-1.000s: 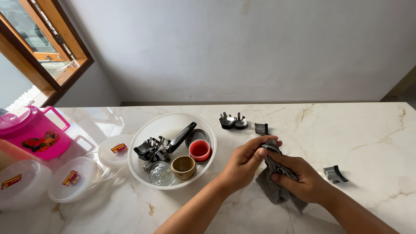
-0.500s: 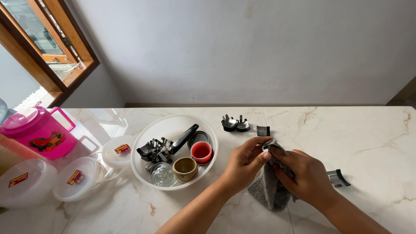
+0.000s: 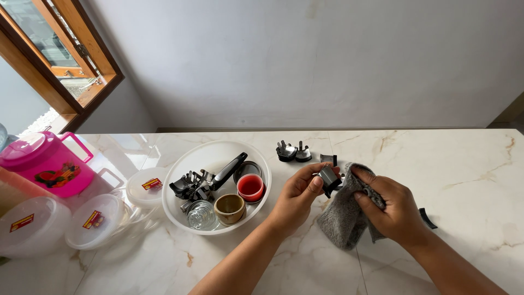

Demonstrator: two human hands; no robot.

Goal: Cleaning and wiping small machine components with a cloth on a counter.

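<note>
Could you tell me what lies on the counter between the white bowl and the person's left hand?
Nothing: in the head view, the marble counter is bare between the white bowl and the left hand, which holds a small black part.

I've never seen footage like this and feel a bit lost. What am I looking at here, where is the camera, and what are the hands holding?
The camera sits on a person's head and looks down at their own two bare hands over a marble table. The left hand pinches a small black part. The right hand grips a grey cloth pressed against that part. Beside them stands a white bowl holding a red cup, a tan cup, a glass piece and black parts. More black parts lie behind the hands. On the left are a pink jug and clear lidded containers.
</note>
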